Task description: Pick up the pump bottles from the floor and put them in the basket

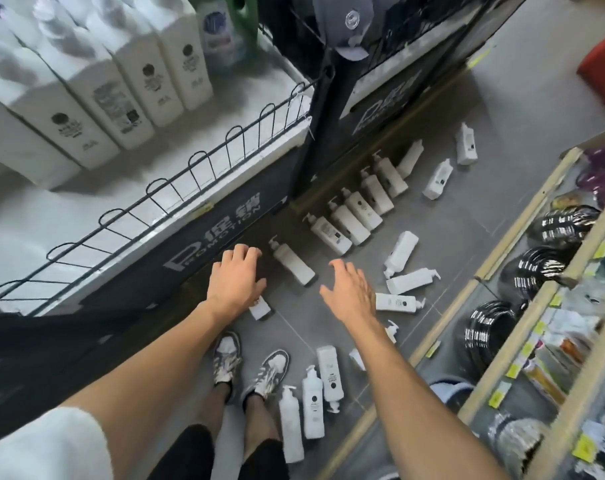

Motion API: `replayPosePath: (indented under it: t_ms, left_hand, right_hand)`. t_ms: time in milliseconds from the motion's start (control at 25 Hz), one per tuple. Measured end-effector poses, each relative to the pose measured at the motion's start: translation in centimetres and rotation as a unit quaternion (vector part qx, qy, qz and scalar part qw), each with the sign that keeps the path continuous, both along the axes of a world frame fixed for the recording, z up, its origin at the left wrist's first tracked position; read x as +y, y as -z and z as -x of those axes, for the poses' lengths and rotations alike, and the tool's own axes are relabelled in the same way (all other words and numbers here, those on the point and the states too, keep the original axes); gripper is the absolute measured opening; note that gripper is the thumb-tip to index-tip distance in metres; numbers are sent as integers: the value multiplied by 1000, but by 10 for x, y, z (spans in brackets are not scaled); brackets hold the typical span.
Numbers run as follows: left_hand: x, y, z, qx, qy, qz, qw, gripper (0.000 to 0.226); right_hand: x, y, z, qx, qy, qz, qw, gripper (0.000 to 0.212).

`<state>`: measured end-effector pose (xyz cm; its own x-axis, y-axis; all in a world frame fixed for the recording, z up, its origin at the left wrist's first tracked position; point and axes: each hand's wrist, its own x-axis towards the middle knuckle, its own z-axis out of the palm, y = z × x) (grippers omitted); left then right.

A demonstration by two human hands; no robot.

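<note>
Several white pump bottles lie scattered on the grey floor. One bottle (293, 260) lies between my hands. A row of them (349, 216) stretches along the base of the display. Three more (313, 407) lie by my feet. The basket (176, 188), a white bin with a black wire rail, stands at the left with several white bottles (131, 81) upright in it. My left hand (237, 277) hangs above the floor, fingers loosely curled, holding nothing; a bottle (260, 308) is partly hidden beneath it. My right hand (349, 292) is spread out, holding nothing.
A wooden shelf (522, 216) with coiled black hoses (491, 327) and packaged goods borders the right. A second dark display bin (391, 98) stands beyond the basket. My sneakers (249, 365) stand on the floor below my arms. A red object (602, 60) sits at the far right.
</note>
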<state>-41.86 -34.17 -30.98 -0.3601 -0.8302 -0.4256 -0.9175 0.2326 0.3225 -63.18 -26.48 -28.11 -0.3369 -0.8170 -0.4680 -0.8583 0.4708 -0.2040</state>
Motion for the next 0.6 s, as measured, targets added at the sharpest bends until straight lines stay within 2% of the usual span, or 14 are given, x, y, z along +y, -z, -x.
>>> replayPosePath:
  t_ms: [240,360,440,520,600]
  left_hand:
    - [-13,96,8,-26,24,-19,999,59]
    - [-10,146,11,-29,-8,-50,998,60]
    - [-11,180,14,-4,-99,-103,990,62]
    - [-18,225,15,42,-227,-159,960,64]
    - [-21,277,14,63,-304,-186,932,65]
  right_hand:
    - [-27,94,8,-10,44,8,999,51]
    - [-33,146,11,-18,55,-9,998,50]
    - [-37,180,14,-22,65,-18,997,50]
    - [-43,221,18,-24,69,-21,997,50]
    - [-49,267,20,-22,66,-27,997,51]
